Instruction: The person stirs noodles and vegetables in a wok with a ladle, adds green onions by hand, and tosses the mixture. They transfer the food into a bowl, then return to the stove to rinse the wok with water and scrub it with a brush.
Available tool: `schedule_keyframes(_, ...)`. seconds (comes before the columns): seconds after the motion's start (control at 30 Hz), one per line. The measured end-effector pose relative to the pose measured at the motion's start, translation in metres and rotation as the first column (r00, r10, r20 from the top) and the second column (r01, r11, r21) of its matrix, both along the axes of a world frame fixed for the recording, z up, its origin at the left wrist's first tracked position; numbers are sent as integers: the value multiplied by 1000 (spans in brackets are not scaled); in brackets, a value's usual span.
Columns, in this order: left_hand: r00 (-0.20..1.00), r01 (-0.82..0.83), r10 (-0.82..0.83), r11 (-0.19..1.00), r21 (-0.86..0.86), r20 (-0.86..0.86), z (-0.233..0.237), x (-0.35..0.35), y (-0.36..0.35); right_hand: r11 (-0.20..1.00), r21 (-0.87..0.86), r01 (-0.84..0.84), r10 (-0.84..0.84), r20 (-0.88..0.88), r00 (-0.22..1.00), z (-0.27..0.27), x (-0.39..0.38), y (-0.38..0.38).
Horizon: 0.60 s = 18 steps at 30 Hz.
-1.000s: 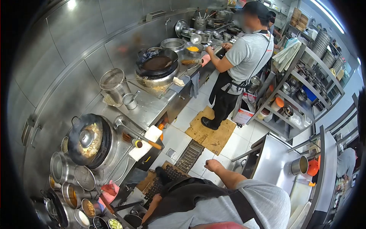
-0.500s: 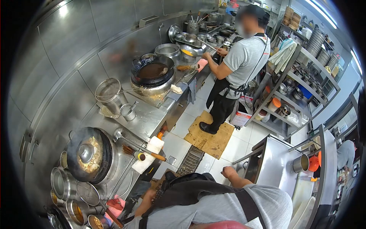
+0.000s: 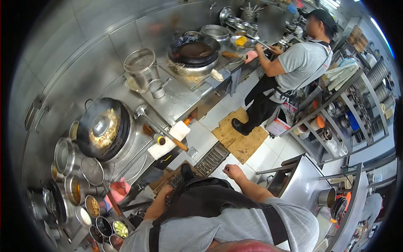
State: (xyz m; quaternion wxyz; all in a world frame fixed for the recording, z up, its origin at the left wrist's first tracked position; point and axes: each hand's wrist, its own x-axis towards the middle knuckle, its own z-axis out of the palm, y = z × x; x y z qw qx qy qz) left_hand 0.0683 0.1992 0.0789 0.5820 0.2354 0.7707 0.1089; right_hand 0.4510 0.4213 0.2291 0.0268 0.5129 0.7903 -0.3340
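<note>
My right hand [image 3: 233, 171] hangs over the floor beside the steel counter, its fingers curled in with nothing visible in them. My left hand [image 3: 166, 191] is low by my dark apron [image 3: 201, 199], its fingers partly hidden. To my left, a black wok [image 3: 86, 140] on a burner holds pale sliced food [image 3: 110, 136], with steam over it and a domed metal piece [image 3: 100, 125] on top. A long ladle [image 3: 161, 131] with a wooden handle lies across the stove edge, over a white cloth [image 3: 174, 135]. Neither hand touches these things.
A co-worker [image 3: 302, 63] stands farther along the stove, holding a long-handled tool over a pan with yellow food [image 3: 240, 40]. Pots of ingredients [image 3: 75, 190] line the near left. A steel counter [image 3: 302, 180] and shelving [image 3: 348, 109] stand right. A floor grate [image 3: 213, 157] lies ahead.
The view has shifted, showing more ingredient pots at lower left. My right hand has moved left and up in the picture. The co-worker's pan with yellow food has come into clearer sight.
</note>
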Motion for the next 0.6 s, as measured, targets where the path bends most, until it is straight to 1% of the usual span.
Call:
schedule_keyframes(0.03, 1000, -16, 16, 1000, -10, 0, -5, 3, -17, 999, -11, -30, 30, 50, 998, -6, 6, -5)
schedule_keyframes(0.07, 981, 161, -159, 987, 11, -114, -3, 7, -34, 999, -21, -46, 47, 49, 998, -15, 14, -11)
schedule_keyframes(0.1, 918, 337, -326, 941, 10, -227, -8, 9, -52, 998, -40, -40, 45, 117, 992, -24, 24, -16)
schedule_keyframes(0.13, 922, 325, -316, 946, 2, -225, -13, 9, -69, 998, -57, -32, 43, 185, 982, -33, 36, -22)
schedule_keyframes(0.17, 850, 503, -491, 864, 16, -190, -32, 1, -90, 998, -57, -25, 35, 195, 980, -36, 48, -29)
schedule_keyframes(0.2, 745, 661, -648, 749, 40, -159, -44, -4, -106, 997, -64, -35, 47, 195, 980, -40, 60, -35)
schedule_keyframes(0.23, 752, 652, -641, 757, 37, -155, -51, -5, -118, 998, -67, 6, 9, 222, 975, -44, 72, -39)
schedule_keyframes(0.27, 805, 588, -584, 809, 10, -100, -53, -6, -131, 997, -69, 45, -26, 249, 968, -47, 81, -44)
schedule_keyframes(0.3, 855, 517, -517, 856, -19, -45, -52, -2, -142, 997, -74, 28, -9, 251, 968, -49, 89, -50)
schedule_keyframes(0.33, 867, 496, -496, 868, -19, -39, -52, 5, -150, 996, -61, 61, -43, 253, 967, -49, 98, -53)
schedule_keyframes(0.37, 700, 695, -691, 717, -54, -182, -40, 9, -150, 996, -49, 81, -66, 252, 965, -50, 102, -55)
schedule_keyframes(0.4, 481, 836, -823, 535, -127, -303, -30, 9, -150, 998, -57, 33, -17, 255, 967, -51, 105, -57)
schedule_keyframes(0.47, 687, 664, -706, 706, -246, -174, -51, 7, -151, 978, -118, 171, -138, 250, 958, -53, 104, -61)
schedule_keyframes(0.5, 508, 811, -856, 514, -279, -100, -30, 6, -140, 978, -114, 176, -145, 235, 961, -58, 101, -63)
schedule_keyframes(0.53, 617, 712, -741, 670, -212, -266, -5, 13, -137, 986, -125, 113, -80, 243, 967, -59, 94, -62)
schedule_keyframes(0.57, 741, 537, -577, 816, -214, -343, 9, 21, -130, 992, -99, 78, -53, 233, 971, -58, 92, -65)
schedule_keyframes(0.6, 811, 472, -517, 855, -217, -272, 35, 21, -118, 996, -74, 53, -36, 221, 975, -55, 84, -70)
